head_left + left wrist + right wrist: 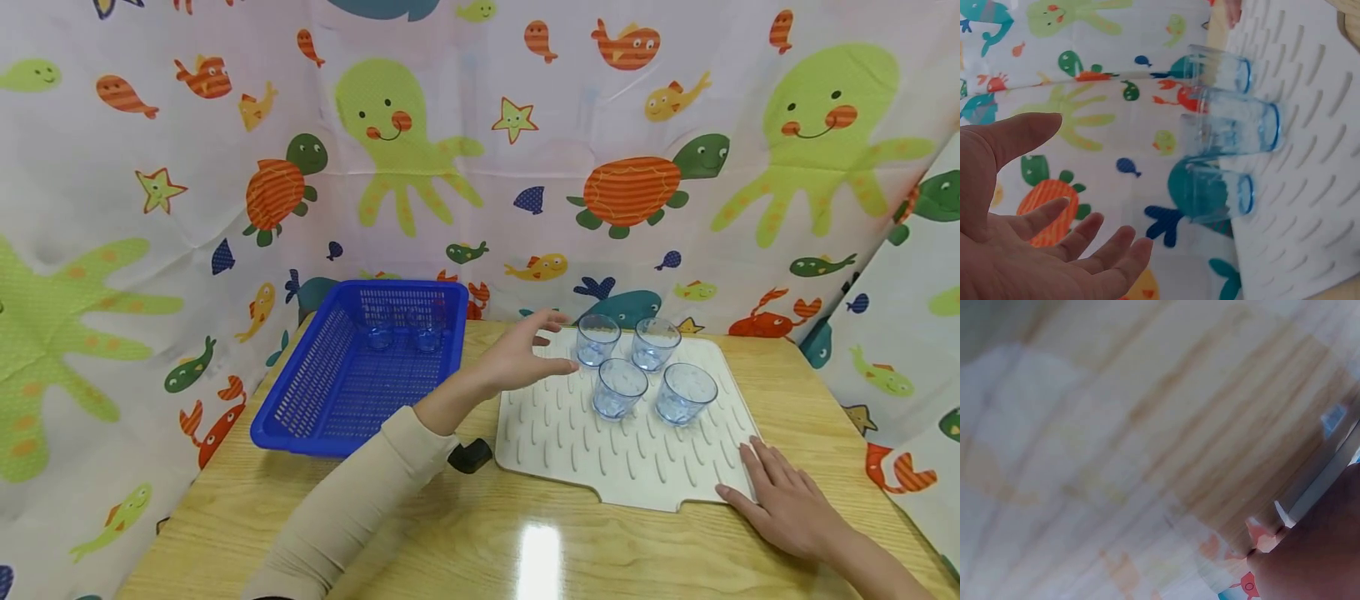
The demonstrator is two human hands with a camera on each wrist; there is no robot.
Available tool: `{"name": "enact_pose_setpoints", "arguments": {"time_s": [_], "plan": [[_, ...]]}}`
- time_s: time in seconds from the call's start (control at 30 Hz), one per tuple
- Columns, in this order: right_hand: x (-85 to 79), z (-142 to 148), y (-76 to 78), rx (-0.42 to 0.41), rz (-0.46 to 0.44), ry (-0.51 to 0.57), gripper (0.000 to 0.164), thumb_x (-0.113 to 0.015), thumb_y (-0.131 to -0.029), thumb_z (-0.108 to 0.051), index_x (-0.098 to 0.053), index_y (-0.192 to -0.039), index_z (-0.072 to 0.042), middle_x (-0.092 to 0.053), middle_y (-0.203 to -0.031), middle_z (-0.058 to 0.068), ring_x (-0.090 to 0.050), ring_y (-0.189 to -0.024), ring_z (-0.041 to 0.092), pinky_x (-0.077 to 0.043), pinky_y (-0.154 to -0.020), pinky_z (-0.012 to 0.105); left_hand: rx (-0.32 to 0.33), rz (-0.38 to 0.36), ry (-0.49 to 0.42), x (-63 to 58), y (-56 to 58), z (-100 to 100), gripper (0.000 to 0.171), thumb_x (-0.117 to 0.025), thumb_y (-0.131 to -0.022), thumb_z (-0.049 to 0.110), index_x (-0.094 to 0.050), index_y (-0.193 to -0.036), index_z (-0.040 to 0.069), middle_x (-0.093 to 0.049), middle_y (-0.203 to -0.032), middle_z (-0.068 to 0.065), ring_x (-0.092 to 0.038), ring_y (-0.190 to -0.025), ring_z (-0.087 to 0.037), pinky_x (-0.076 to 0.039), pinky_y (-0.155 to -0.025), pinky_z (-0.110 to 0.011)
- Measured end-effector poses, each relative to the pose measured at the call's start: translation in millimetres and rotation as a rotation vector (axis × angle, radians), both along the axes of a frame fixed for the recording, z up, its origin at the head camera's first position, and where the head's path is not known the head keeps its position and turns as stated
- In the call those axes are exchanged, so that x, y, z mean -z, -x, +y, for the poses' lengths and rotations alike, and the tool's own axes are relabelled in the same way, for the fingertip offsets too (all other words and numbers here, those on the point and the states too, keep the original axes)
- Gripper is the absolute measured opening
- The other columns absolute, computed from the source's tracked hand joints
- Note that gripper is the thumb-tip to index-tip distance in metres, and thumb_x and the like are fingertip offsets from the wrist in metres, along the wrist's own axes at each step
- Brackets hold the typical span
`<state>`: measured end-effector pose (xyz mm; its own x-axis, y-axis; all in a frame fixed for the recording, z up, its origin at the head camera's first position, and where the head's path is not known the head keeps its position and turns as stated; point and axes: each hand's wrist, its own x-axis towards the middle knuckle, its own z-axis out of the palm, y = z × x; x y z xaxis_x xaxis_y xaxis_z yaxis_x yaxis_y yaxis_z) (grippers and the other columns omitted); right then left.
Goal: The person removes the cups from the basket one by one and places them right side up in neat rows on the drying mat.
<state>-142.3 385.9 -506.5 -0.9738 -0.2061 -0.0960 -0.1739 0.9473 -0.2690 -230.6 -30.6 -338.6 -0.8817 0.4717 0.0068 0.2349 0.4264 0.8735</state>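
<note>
Several light-blue clear glasses (621, 388) stand on a white ribbed draining mat (570, 450). My left hand (517, 354) hovers at the mat's left side, beside the back left glass (597, 340). Its thumb and fingers are spread apart with nothing between them. In the left wrist view, the left hand (1035, 244) is apart from the glasses (1229, 122). My right hand (797, 504) lies flat with its fingers at the mat's right front edge. The right wrist view shows only part of the right hand (1310, 556), close over the wooden surface.
A blue plastic basket (273, 417) stands on the wooden table (450, 542) left of the mat, with two glasses (405, 337) at its back. A black object (470, 456) lies beside the mat's left edge. A curtain (465, 125) printed with sea animals surrounds the table.
</note>
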Motion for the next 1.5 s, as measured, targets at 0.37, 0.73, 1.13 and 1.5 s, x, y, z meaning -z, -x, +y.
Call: {"name": "enact_pose_setpoints", "arguments": {"time_s": [0.37,0.73,1.13,1.5], "plan": [[2.0,3,0.6,0.001,-0.012,0.015,0.097,-0.048,-0.103,-0.060,-0.018,-0.154,0.017,-0.016,-0.156,0.045,-0.013,-0.142,0.065,-0.011,-0.104,0.081,-0.107,0.053,0.015,-21.8,10.5,-45,0.067,-0.075,-0.095,0.025,-0.043,-0.153,0.021,-0.045,-0.153,-0.007,-0.044,-0.142,-0.031,-0.048,-0.106,-0.051],[1.2,2,-0.4,0.005,-0.007,0.004,0.096,-0.048,-0.102,-0.059,-0.020,-0.153,0.017,-0.017,-0.156,0.045,-0.015,-0.141,0.065,-0.012,-0.104,0.081,-0.123,0.097,0.069,-21.4,20.4,-83,0.060,-0.075,-0.095,0.026,-0.048,-0.149,0.017,-0.051,-0.145,-0.008,-0.049,-0.135,-0.034,-0.052,-0.100,-0.047],[-3.3,-4,-3.6,0.009,-0.005,-0.003,0.094,-0.049,-0.103,-0.058,-0.023,-0.152,0.018,-0.019,-0.154,0.045,-0.017,-0.139,0.065,-0.014,-0.103,0.081,-0.180,0.114,0.181,-14.3,40.9,-130,0.059,-0.071,-0.098,0.025,-0.047,-0.149,0.010,-0.048,-0.151,-0.017,-0.043,-0.141,-0.041,-0.046,-0.106,-0.057],[-4.0,-3,-0.6,0.005,0.002,-0.006,0.094,-0.049,-0.103,-0.058,-0.022,-0.153,0.018,-0.018,-0.155,0.045,-0.016,-0.140,0.064,-0.014,-0.103,0.081,-0.313,0.092,0.206,0.7,64.3,-158,0.071,-0.074,-0.096,0.022,-0.038,-0.155,0.007,-0.040,-0.155,-0.023,-0.040,-0.140,-0.045,-0.042,-0.108,-0.060]]}}
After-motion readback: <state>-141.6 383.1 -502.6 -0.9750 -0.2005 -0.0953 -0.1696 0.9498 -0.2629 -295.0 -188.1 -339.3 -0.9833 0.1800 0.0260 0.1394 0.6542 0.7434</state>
